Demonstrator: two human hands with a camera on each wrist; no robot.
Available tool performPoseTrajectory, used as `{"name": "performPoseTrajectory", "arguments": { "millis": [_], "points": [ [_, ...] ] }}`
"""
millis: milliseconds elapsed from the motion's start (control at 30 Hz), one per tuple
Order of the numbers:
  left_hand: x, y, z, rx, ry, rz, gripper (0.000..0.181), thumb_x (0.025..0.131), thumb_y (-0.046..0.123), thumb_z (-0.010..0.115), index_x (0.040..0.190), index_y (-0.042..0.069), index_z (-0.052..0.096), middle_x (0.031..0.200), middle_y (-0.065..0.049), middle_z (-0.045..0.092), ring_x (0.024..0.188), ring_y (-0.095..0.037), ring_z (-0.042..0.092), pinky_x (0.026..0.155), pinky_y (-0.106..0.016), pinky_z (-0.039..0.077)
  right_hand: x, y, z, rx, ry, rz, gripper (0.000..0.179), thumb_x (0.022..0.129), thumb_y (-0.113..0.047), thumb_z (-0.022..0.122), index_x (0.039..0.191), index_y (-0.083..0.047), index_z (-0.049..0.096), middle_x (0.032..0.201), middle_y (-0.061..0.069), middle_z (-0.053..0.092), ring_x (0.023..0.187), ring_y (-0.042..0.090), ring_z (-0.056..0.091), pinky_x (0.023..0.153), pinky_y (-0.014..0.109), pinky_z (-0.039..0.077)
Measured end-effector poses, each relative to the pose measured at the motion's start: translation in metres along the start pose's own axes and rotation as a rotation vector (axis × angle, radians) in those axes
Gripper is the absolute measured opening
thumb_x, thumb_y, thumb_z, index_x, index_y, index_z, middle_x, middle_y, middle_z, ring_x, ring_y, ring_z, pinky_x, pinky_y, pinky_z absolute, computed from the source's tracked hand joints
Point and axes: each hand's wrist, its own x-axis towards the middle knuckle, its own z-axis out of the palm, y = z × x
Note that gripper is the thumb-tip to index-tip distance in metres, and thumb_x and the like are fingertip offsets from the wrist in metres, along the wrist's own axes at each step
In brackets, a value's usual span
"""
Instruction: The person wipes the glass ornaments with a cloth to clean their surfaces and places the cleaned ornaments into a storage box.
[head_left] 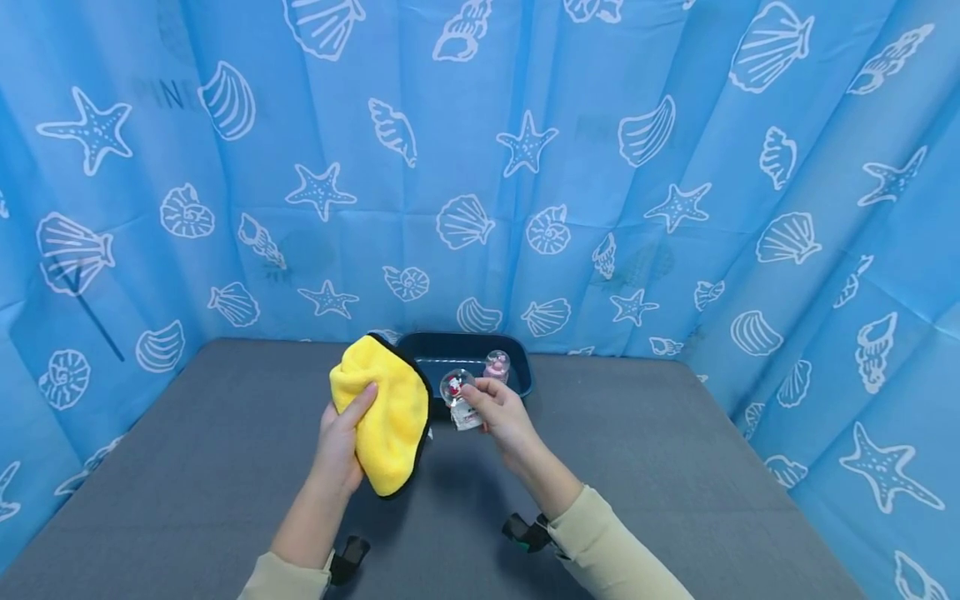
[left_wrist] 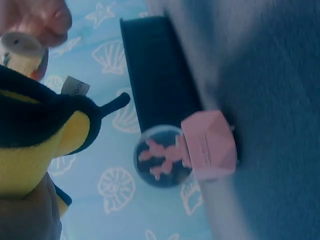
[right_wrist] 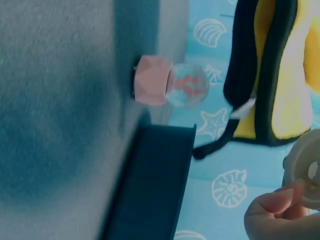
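My left hand grips a yellow towel with black edging, thumb pressed on its front. Just right of it, my right hand pinches a small snow globe with a white base and a red and white figure inside. Behind both hands stands a dark blue tray, with a pink snow globe at its right side. Another pink-based globe, with a pink figure, stands on the table by the tray's left end in the wrist views; the towel hides it from the head view.
The grey table runs back to a blue curtain printed with white shells and starfish. Black straps hang at the wrists. A white tag sticks out from the towel's edge.
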Motion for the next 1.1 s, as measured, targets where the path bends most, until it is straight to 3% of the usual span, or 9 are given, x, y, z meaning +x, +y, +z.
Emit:
{"name": "performPoseTrajectory", "arguments": {
  "millis": [300, 567, 800, 933, 1100],
  "points": [
    [-0.002, -0.015, 0.014, 0.082, -0.042, 0.017, 0.049, 0.097, 0.024, 0.061, 0.134, 0.007, 0.034, 0.112, -0.006, 0.051, 0.097, -0.016, 0.058, 0.084, -0.029, 0.050, 0.001, 0.000, 0.010, -0.056, -0.094, 0.068, 0.041, 0.098, -0.034, 0.058, 0.110, 0.004, 0.061, 0.078, -0.001, 0.059, 0.066, 0.013, 0.044, 0.060, 0.023, 0.033],
    [-0.007, -0.023, 0.022, 0.157, -0.094, 0.058, 0.059, 0.096, 0.017, 0.061, 0.142, 0.006, 0.027, 0.118, -0.012, 0.047, 0.102, -0.021, 0.054, 0.086, -0.032, 0.048, 0.001, -0.004, 0.013, -0.130, -0.200, 0.090, 0.044, 0.098, -0.036, 0.053, 0.113, 0.005, 0.059, 0.082, 0.000, 0.057, 0.071, 0.014, 0.044, 0.061, 0.025, 0.030],
    [-0.007, -0.030, 0.027, 0.236, -0.163, 0.024, 0.064, 0.092, 0.018, 0.067, 0.141, 0.007, 0.028, 0.116, -0.013, 0.048, 0.099, -0.025, 0.052, 0.083, -0.034, 0.047, 0.003, -0.004, 0.014, -0.145, -0.205, 0.133, 0.029, 0.095, -0.030, 0.048, 0.104, -0.003, 0.054, 0.085, 0.002, 0.048, 0.067, 0.015, 0.039, 0.059, 0.026, 0.028],
    [-0.007, -0.033, 0.030, 0.232, -0.116, 0.034, 0.065, 0.091, 0.020, 0.069, 0.141, 0.007, 0.029, 0.115, -0.013, 0.048, 0.099, -0.025, 0.051, 0.083, -0.035, 0.047, 0.006, -0.003, 0.013, -0.116, -0.236, 0.120, 0.023, 0.092, -0.024, 0.044, 0.100, -0.004, 0.051, 0.084, 0.003, 0.047, 0.065, 0.015, 0.038, 0.060, 0.025, 0.029],
    [-0.006, -0.036, 0.032, 0.162, -0.010, 0.086, 0.059, 0.094, 0.025, 0.066, 0.138, 0.005, 0.032, 0.114, -0.011, 0.049, 0.098, -0.022, 0.052, 0.083, -0.033, 0.046, 0.005, -0.002, 0.010, -0.057, -0.320, 0.089, 0.039, 0.093, -0.022, 0.046, 0.122, 0.004, 0.048, 0.092, 0.003, 0.050, 0.072, 0.015, 0.043, 0.063, 0.023, 0.035]
  ]
}}
